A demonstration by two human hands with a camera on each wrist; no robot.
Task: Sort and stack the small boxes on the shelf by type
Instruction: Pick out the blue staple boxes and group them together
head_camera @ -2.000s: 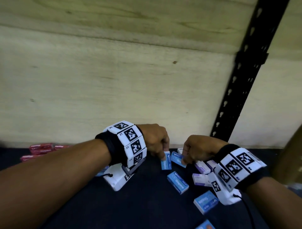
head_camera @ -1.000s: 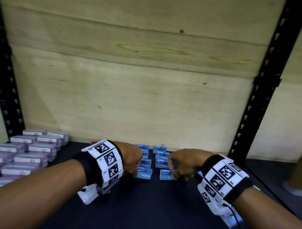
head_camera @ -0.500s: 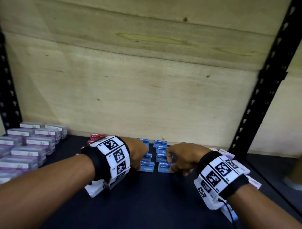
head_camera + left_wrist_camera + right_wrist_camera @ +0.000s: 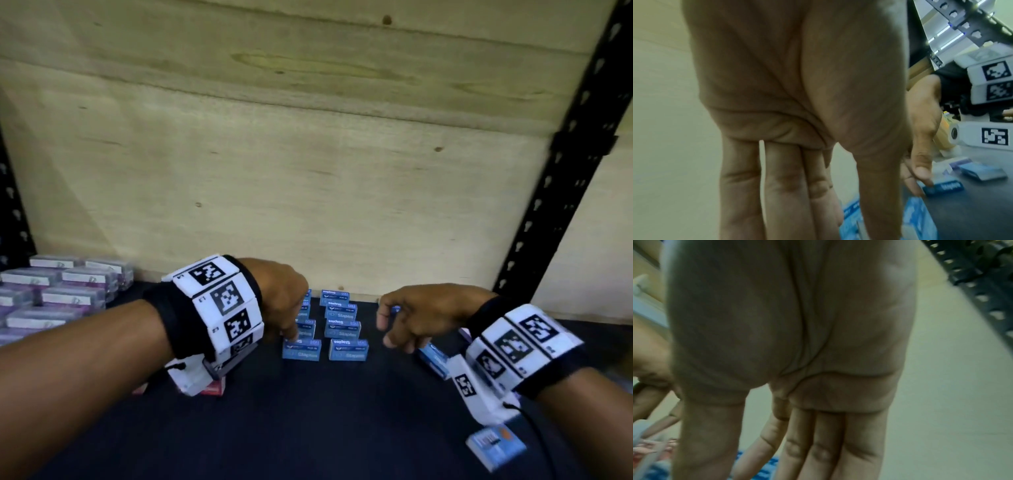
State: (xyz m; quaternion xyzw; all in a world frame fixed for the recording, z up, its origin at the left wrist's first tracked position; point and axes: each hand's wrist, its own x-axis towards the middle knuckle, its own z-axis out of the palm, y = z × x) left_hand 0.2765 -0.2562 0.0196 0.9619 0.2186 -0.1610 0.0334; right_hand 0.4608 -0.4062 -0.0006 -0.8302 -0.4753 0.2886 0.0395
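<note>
Dark shelf (image 4: 308, 428), plywood panel behind. Landmark: two rows of blue staple boxes (image 4: 342, 330) mid-shelf, running from the front toward the panel. Left of the rows, by the panel, a block of purple-and-white boxes (image 4: 68, 291). Nearer, front-left of the rows, a red box (image 4: 214, 389). Right of the rows, a loose blue box (image 4: 433, 359); farther front-right, another blue box (image 4: 496, 447).
</note>
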